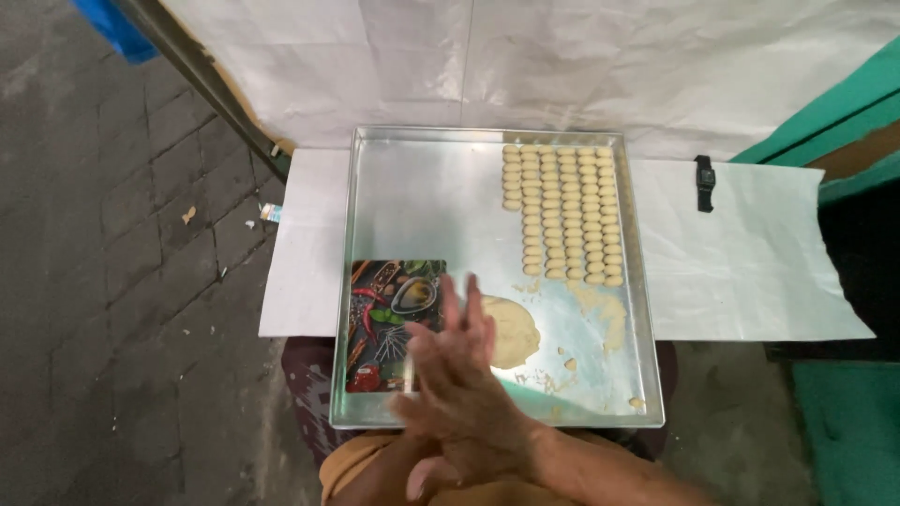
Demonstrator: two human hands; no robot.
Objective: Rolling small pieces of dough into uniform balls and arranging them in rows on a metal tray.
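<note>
Just beyond the pressed-together hands [459,384] lies dough [511,330].

Ahead of your right hand [459,370], bare tray [427,192] floor lies open to the far rim. Just beside it to the right sits the dough lump [511,330]; farther ahead-right, the rows of dough pieces [567,214] fill that corner. The picture board [389,323] lies at its left.

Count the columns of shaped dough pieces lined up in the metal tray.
5 columns of dough pieces, side by side in the tray's far right corner, the leftmost much shorter; none appear hidden.
</note>
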